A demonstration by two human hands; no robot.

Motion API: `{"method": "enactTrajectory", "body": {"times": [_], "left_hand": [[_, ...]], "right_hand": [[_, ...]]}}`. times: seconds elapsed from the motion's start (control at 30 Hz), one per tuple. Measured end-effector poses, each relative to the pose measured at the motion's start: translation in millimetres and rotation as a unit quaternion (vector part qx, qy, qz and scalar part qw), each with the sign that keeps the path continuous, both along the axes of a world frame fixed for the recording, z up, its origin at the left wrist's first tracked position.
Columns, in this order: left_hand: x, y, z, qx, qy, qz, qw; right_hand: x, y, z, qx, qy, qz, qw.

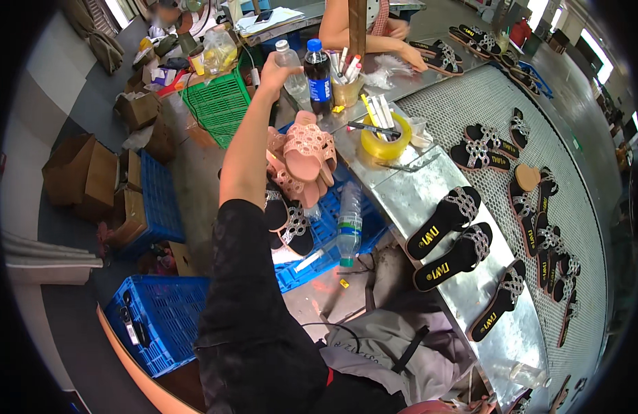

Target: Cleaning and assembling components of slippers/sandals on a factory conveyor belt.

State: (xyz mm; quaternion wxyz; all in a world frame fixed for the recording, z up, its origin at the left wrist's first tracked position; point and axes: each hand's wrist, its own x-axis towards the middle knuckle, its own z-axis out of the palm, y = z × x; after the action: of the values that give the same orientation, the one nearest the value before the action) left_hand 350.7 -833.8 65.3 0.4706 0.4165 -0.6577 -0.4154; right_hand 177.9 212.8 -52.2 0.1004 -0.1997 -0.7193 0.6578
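My left arm stretches far forward, and my left hand (272, 74) is wrapped round a clear plastic bottle (296, 85) with a white cap. Right beside it a dark drink bottle (318, 86) with a blue cap and blue label stands upright. A cup of markers (346, 90) is next to that. Of my right hand (482, 404) only a little shows at the lower edge, near the bench; its fingers cannot be made out. Black sandals (443, 222) with glittering straps lie on the metal bench (402, 190). Pink sandals (305, 155) are piled left of the bench.
A yellow tape roll (386, 138) holds pens. More black sandals (481, 153) lie on the mesh conveyor (446, 103). A green crate (219, 103), blue crates (157, 321) and cardboard boxes (81, 176) stand left. Another person's forearm (374, 43) rests across the far bench.
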Motion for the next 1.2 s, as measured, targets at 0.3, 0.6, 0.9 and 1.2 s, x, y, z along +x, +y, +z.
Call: {"method": "enactTrajectory", "body": {"times": [0.3, 0.6, 0.9, 1.2], "left_hand": [[-10, -14, -50, 0.013, 0.028, -0.071, 0.997], [51, 71, -4, -0.209, 0.057, 0.08, 0.973], [-27, 481, 21, -0.399, -0.039, -0.437, 0.805], [-265, 577, -24, -0.36, 0.019, -0.532, 0.766]], "right_hand": [[31, 16, -9, -0.014, 0.042, -0.005, 0.999], [63, 18, 7, -0.058, 0.071, 0.097, 0.991], [57, -131, 63, 0.012, -0.042, 0.183, 0.982], [-8, -211, 67, 0.379, 0.212, 0.356, 0.827]]}}
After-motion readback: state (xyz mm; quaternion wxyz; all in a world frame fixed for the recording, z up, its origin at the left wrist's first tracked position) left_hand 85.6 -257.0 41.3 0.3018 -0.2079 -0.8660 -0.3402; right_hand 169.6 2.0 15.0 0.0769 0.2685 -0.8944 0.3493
